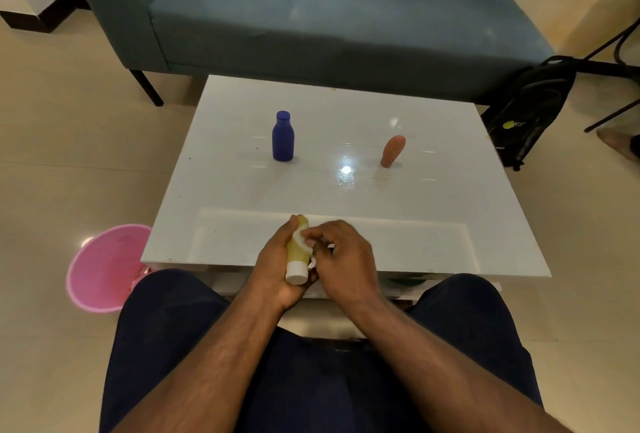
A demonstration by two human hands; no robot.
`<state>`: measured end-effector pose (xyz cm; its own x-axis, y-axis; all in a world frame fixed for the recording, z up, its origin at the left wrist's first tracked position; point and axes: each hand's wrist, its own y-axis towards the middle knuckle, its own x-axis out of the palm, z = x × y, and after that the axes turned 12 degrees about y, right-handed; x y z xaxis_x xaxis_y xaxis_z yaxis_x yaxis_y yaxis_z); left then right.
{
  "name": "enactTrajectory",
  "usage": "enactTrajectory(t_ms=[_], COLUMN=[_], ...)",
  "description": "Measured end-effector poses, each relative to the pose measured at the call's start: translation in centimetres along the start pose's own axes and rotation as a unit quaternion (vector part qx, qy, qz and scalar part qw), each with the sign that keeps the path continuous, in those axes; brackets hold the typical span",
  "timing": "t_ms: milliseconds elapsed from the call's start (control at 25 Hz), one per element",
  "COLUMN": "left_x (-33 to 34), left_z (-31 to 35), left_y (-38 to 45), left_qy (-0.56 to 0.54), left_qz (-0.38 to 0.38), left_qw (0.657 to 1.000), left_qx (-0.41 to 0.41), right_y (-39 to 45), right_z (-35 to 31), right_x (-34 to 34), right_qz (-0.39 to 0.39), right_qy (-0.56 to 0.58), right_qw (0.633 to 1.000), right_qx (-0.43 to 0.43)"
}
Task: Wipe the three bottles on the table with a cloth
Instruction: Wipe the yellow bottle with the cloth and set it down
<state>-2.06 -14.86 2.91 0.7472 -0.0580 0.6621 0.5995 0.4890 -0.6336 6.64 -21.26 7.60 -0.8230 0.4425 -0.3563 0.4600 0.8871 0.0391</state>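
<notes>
My left hand [273, 270] grips a yellow bottle [298, 252] with a white cap, held tilted over the near edge of the white table [433, 211], cap toward me. My right hand [341, 259] presses a small white cloth [300, 238] against the bottle's side; most of the cloth is hidden under the fingers. A blue bottle [283, 136] stands upright at the table's far left. An orange bottle [392, 151] stands at the far right, leaning slightly.
A pink bucket [100, 266] sits on the floor left of the table. A blue-grey sofa [311, 17] stands behind the table. A black backpack [530, 107] leans at the right, beside dark chair legs. My knees are under the table's near edge.
</notes>
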Motion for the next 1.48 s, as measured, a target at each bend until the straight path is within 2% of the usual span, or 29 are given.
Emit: enactTrajectory(t_ms=[120,240,360,480,680,800,920,1040,1200,1320,1480], left_x=[0.2,0.1,0.0,0.2,0.6,0.7,0.6,0.8,1.0,0.7,0.3], left_z=[-0.3,-0.2,0.0,-0.1,-0.6,-0.2,0.0,-0.2,-0.7,-0.4,0.0], left_y=[-0.2,-0.1,0.1,0.2,-0.4,-0.8,-0.5,-0.6,-0.7,-0.4,0.2], left_qy=[0.072,0.051,0.001,0.007,0.077,0.063,0.054,0.076,0.129,0.095,0.038], left_qz=[-0.006,-0.018,-0.021,-0.04,-0.042,-0.044,-0.023,-0.01,0.039,0.088,0.11], left_qw=[0.997,0.998,0.999,0.999,0.996,0.997,0.998,0.997,0.99,0.99,0.992], left_qx=[0.008,0.014,0.028,0.027,0.015,0.024,0.022,0.011,0.043,0.052,0.041], right_y=[2.1,1.4,-0.6,-0.4,2.8,1.3,-1.0,0.6,3.2,0.7,-1.5], right_z=[-0.4,-0.7,-0.7,-0.9,-1.4,-0.9,-0.1,0.2,0.5,0.7,1.4], right_x=[-0.4,-0.2,0.2,-0.1,-0.7,-0.1,0.5,-0.4,-1.6,-0.8,-0.1], right_qz=[0.02,0.021,-0.009,-0.018,-0.002,0.002,-0.022,-0.028,0.025,0.002,-0.021], right_qy=[-0.011,-0.008,-0.041,-0.052,-0.033,-0.041,-0.072,-0.106,-0.06,-0.049,-0.022], right_qw=[1.0,1.0,0.999,0.998,0.999,0.999,0.996,0.991,0.998,0.999,1.0], right_qx=[0.019,0.019,-0.018,-0.036,0.003,0.004,-0.056,-0.077,-0.015,0.0,0.0])
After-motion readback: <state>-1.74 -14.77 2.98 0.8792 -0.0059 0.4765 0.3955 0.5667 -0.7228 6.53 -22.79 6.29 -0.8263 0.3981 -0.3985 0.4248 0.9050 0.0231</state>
